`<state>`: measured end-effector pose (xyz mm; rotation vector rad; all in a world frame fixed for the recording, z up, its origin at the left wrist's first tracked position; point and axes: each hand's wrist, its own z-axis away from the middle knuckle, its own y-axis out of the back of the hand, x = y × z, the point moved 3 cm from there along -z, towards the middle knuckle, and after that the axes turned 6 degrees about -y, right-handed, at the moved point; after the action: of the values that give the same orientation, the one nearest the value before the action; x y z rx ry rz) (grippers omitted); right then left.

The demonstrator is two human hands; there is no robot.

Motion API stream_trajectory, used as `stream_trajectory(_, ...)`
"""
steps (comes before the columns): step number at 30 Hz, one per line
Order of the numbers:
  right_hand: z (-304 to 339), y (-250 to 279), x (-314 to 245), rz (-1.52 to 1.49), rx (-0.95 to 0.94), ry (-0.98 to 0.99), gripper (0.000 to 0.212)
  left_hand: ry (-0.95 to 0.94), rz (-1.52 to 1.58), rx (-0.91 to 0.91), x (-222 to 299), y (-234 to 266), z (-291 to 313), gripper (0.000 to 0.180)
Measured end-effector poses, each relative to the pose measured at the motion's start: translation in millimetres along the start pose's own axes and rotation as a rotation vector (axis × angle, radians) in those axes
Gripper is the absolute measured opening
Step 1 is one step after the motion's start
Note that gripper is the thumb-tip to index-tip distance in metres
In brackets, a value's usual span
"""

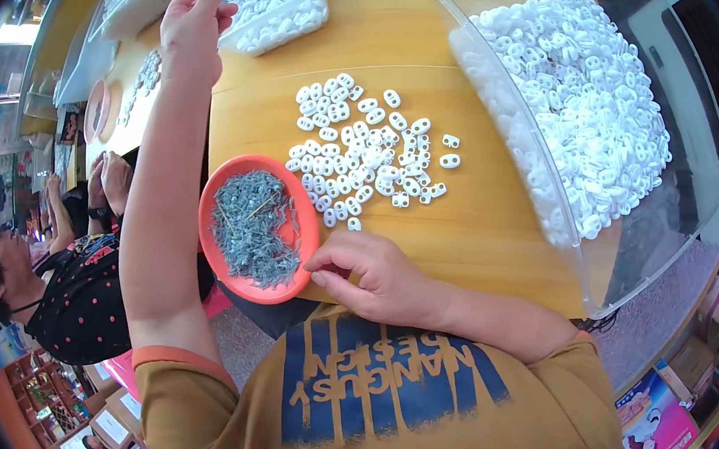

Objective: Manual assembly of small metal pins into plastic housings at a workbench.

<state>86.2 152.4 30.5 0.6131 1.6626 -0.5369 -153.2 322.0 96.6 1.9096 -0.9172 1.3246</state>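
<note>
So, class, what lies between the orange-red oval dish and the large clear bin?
In the head view, white two-holed pieces lie on the table near the dish, then a bare stretch before the bin.

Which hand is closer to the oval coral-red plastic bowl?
Right. The right hand is at the right edge of the bowl; the left hand is farther, near the translucent plastic tub.

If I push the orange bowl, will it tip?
The orange bowl looks wide and shallow, so it would probably slide. But it's near the edge of the table, so it might tip there. Its loose-looking grey bits could spill.
</note>
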Motion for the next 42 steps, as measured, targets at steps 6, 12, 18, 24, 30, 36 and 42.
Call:
stream_trajectory(6,1,-3,5,-0.030,-0.086,-0.023,0.011,-0.003,-0.172,-0.330,3,-37,66,0.020)
stream_trajectory(12,8,-14,6,-0.021,-0.284,-0.064,0.011,-0.470,-0.533,-0.903,12,-108,164,0.013)
stream_trajectory(18,7,-15,9,0.038,-0.278,-0.032,0.012,-0.545,-0.693,-1.085,-3,-128,165,0.014)
stream_trajectory(24,9,-13,5,0.042,-0.284,-0.018,0.014,-0.572,-0.693,-1.143,-5,-143,165,0.008)
stream_trajectory(30,9,-11,4,0.050,-0.283,-0.032,0.015,-0.587,-0.726,-1.239,-6,-155,164,0.007)
stream_trajectory(36,9,-13,4,0.060,-0.309,-0.057,0.014,-0.534,-0.784,-1.277,-9,-164,164,0.007)
stream_trajectory(42,7,-12,3,0.032,-0.272,-0.072,0.013,-0.191,-0.530,-0.965,26,-113,163,0.011)
